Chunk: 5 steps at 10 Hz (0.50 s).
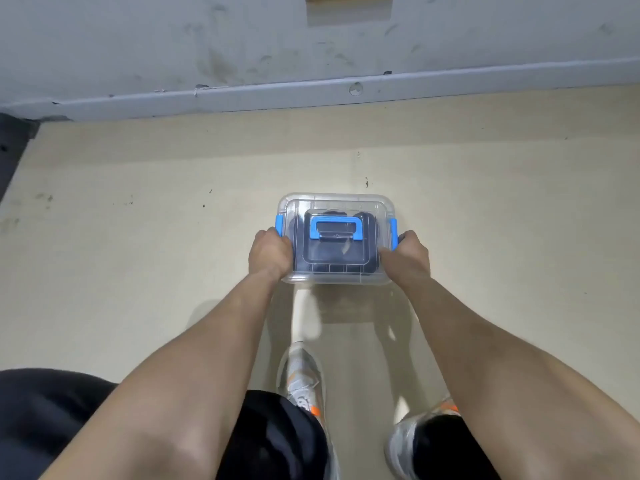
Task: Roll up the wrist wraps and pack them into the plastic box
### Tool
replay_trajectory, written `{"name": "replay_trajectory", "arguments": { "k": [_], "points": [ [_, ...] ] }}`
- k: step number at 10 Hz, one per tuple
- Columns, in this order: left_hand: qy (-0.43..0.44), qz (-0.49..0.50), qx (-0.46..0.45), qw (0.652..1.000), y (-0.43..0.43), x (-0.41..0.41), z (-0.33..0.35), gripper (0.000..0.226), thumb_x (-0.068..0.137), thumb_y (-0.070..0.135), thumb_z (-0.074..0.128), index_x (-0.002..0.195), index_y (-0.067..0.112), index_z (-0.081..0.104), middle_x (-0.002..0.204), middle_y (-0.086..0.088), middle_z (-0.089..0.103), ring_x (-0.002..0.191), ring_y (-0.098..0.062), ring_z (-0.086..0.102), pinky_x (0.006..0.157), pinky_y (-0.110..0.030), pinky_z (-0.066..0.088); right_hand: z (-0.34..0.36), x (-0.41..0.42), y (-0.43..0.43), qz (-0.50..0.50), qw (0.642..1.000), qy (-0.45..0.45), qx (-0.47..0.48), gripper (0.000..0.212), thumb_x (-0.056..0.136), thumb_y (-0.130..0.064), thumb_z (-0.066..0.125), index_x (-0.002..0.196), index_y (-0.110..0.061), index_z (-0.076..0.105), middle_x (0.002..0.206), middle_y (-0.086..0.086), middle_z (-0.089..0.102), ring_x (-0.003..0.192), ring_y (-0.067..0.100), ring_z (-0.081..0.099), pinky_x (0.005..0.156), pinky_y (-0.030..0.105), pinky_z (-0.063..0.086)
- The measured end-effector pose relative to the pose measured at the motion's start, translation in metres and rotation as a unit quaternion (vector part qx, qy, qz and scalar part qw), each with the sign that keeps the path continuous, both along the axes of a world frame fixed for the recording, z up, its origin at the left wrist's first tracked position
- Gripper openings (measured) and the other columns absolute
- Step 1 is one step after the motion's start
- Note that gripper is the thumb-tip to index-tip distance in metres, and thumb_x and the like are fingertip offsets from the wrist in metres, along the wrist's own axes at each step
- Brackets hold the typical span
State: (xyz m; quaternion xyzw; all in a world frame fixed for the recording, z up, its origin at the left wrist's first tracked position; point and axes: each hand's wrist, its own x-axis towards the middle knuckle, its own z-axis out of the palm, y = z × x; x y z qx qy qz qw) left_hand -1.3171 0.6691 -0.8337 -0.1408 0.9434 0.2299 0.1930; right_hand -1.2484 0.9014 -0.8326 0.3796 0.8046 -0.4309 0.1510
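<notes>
Person is standing with both bare arms stretched forward and down. Left hand [270,254] is gripping the left end of a clear rectangular plastic box [337,201]; right hand [408,258] is gripping the right end. Both hands are closing round the box ends, fingers curling over the sides. Lid is sitting on the box, with a blue carry handle [334,227] lying flat at its centre and blue side latches [280,226] showing just beside each hand. Dark wrist wraps [369,225] are showing through the lid, inside the box; rolled or not, cannot tell. The box's shadow is falling on the beige floor [138,244], between the box and the grey-and-orange shoes [302,379]. A scuffed grey wall [207,46] is running behind.
</notes>
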Motion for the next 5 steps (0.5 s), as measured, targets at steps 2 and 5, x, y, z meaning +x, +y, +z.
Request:
{"name": "replay_trajectory", "arguments": {
  "k": [2,5],
  "points": [
    [-0.040,0.016,0.038,0.998,-0.023,-0.002,-0.030,0.027,0.101,0.017,0.040,0.112,0.000,0.058,0.118,-0.023,0.060,0.088,-0.033,0.052,0.073,-0.034,0.039,-0.020,-0.009,-0.024,-0.009,1.000,-0.010,0.019,0.028,0.089,-0.018,0.058,0.114,-0.013,0.047,0.101,0.007,0.062,0.081,0.027,0.061,0.068,0.036,0.049],
    [-0.053,-0.061,-0.008,0.997,-0.034,0.008,0.014,0.028,0.094,0.020,0.047,0.120,0.010,0.051,0.123,-0.009,0.051,0.110,-0.032,0.056,0.083,-0.039,0.043,0.024,-0.012,-0.030,0.173,0.974,-0.116,0.094,0.049,0.087,-0.029,0.064,0.131,-0.013,0.049,0.126,0.010,0.058,0.110,0.031,0.059,0.081,0.036,0.046]
  ]
}}
